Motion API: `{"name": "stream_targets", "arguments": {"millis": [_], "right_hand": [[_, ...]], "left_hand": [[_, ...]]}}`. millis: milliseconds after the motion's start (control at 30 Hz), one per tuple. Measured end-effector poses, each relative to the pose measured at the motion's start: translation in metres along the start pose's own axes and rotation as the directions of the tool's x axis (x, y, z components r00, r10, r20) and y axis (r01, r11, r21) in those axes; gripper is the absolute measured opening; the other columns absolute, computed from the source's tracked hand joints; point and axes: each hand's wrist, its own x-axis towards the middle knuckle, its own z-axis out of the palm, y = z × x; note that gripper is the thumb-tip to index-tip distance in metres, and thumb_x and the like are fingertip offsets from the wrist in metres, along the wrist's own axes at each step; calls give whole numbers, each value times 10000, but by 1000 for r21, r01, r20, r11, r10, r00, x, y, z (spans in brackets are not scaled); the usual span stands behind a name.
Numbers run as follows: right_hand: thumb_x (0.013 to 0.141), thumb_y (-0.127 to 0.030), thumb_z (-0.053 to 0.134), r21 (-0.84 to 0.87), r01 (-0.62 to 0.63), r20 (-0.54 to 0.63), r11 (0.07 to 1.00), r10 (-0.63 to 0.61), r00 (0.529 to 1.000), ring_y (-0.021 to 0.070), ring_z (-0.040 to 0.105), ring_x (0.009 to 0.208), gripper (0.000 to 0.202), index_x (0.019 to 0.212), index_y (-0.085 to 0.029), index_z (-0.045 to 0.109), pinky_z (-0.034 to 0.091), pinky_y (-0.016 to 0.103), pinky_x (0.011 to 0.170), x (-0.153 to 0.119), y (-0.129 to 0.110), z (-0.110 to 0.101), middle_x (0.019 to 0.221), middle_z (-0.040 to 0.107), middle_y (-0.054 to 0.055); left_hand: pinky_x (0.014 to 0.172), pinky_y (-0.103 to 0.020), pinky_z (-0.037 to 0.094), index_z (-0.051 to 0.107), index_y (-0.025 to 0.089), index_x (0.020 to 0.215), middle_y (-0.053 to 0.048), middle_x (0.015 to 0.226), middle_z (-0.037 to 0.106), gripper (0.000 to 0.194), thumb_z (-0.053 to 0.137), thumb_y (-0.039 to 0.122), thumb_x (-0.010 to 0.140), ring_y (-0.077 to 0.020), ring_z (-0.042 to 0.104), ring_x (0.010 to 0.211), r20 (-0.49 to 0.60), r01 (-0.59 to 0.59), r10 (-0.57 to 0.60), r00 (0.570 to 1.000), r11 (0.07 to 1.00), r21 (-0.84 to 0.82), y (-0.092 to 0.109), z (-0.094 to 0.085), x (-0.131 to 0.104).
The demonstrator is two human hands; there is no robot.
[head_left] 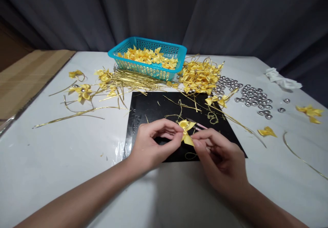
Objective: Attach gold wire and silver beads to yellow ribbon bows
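A small yellow bow (186,131) sits between the two hands, just above a black mat (153,110) on the white worktop (51,153). The left hand (151,146) pinches the bow from the left with thumb and fingers. The right hand (220,156) pinches its lower tail from the right. Behind the mat is a blue basket (176,55) of bows, with gold wires (133,81) just in front of it and silver beads (253,96) well off to the right.

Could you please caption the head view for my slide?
Both hands, left and right, pinch a yellow bow over a black mat.
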Motion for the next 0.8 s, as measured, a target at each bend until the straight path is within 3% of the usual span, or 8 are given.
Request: {"name": "stream_targets", "arguments": {"millis": [533, 800], "right_hand": [[863, -242, 472, -1, -4, 3, 1000, 4, 1000, 63, 187, 408, 140, 756, -178, 535, 149, 218, 388, 1, 5, -2, 473, 247, -83], [875, -266, 471, 55, -3, -5, 998, 4, 1000, 55, 207, 398, 161, 753, -176, 526, 137, 223, 392, 0, 3, -1, 480, 304, -76]], "left_hand": [[611, -154, 553, 667, 150, 716, -18, 700, 710, 30, 646, 129, 715, -100, 659, 617, -9, 1, -1, 1000, 1000, 7, 2, 0, 0], [599, -147, 551, 665, 146, 715, -17, 690, 704, 27, 654, 124, 704, -98, 657, 611, -1, 6, -6, 1000, 1000, -13, 1, 1, 0]]}}
